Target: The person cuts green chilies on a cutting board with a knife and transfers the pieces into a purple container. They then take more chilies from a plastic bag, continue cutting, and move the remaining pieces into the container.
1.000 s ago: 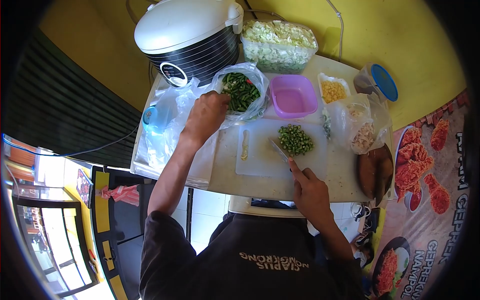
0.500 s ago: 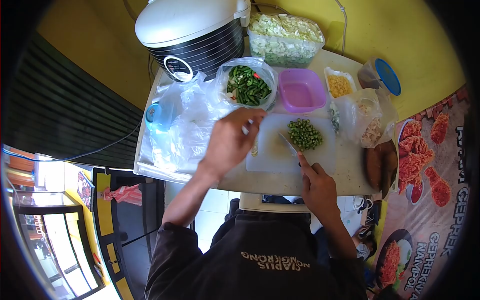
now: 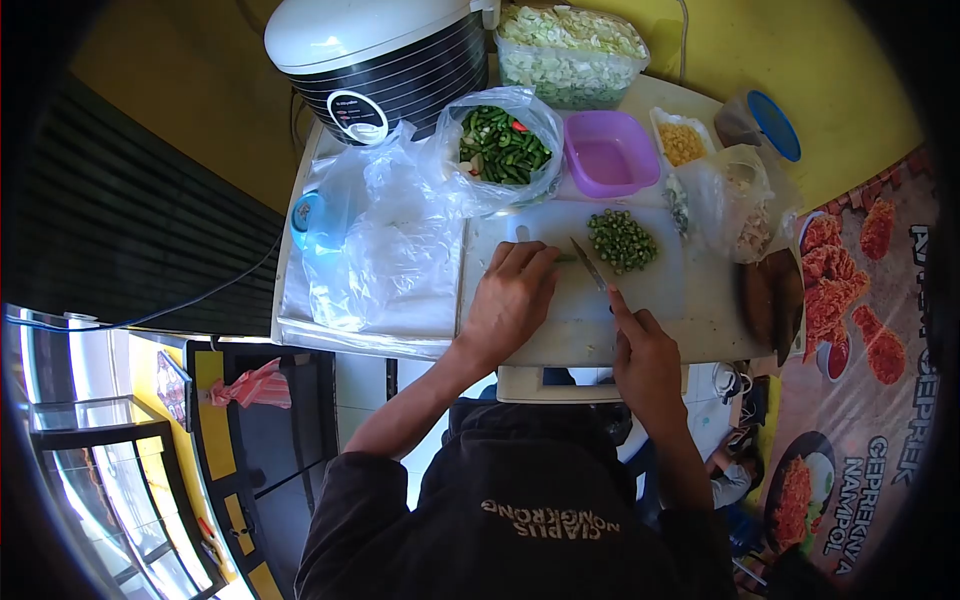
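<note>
My left hand (image 3: 512,298) is closed at the left part of the white cutting board (image 3: 560,300). A thin green chili (image 3: 566,258) sticks out from its fingertips toward the blade. My right hand (image 3: 645,355) grips a small knife (image 3: 590,264), its index finger laid along the back and the tip pointing up and left. Just beyond the knife lies a pile of chopped green chili (image 3: 622,241) on the board. Behind the board stands an open plastic bag (image 3: 545,190) of green chilies (image 3: 505,148), with a red piece and pale pieces among them.
A purple tub (image 3: 612,182) stands behind the board. Around it are a rice cooker (image 3: 385,95), a container of shredded cabbage (image 3: 570,70), a yellow-filled tray (image 3: 683,143) and a blue-lidded tub (image 3: 773,127). Clear plastic bags (image 3: 385,240) cover the left. A brown object (image 3: 770,300) sits by the right edge.
My left hand has come down from near the bag to the board, with a green chili now at its fingertips. The knife stays beside the chopped pile. The whole view has shifted slightly.
</note>
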The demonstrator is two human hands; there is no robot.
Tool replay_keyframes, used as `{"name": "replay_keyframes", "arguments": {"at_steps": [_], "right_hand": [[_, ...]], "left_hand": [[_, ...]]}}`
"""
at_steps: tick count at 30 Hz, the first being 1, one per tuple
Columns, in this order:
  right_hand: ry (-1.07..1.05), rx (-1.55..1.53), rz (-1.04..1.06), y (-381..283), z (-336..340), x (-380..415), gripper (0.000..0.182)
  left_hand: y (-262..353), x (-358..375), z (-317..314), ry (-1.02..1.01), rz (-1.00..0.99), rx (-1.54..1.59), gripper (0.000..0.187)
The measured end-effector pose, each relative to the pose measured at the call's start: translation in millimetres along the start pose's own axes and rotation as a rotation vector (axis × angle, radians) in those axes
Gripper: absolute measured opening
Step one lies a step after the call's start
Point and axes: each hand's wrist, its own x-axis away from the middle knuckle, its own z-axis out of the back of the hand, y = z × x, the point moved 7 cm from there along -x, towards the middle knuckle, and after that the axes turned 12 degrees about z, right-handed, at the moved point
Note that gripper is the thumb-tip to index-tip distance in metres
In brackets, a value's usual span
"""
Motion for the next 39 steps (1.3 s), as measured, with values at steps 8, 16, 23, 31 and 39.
{"name": "replay_keyframes", "arguments": {"at_steps": [8, 16, 23, 31, 39], "right_hand": [[0.037, -0.032, 0.128, -8.5, 3.3, 8.6, 0.073], [-0.030, 0.022, 0.155, -4.5, 6.4, 5.5, 0.076], [-0.014, 0.001, 0.172, 14.9, 17.3, 3.7, 0.077], [-0.076, -0.043, 0.215, 28.1, 16.8, 5.1, 0.076], [-0.196, -0.055, 0.272, 34.1, 19.5, 1.6, 0.081]], "left_hand": [[-0.9, 2.8, -1.5, 0.054, 0.019, 0.022, 0.020], [2.6, 2.5, -8.5, 0.106, 0.055, -0.018, 0.017], [9.6, -3.3, -19.3, 0.097, 0.068, -0.121, 0.019], [12.1, -4.1, -21.3, 0.116, 0.103, -0.140, 0.020], [9.5, -5.0, -20.9, 0.079, 0.118, -0.089, 0.024]]}}
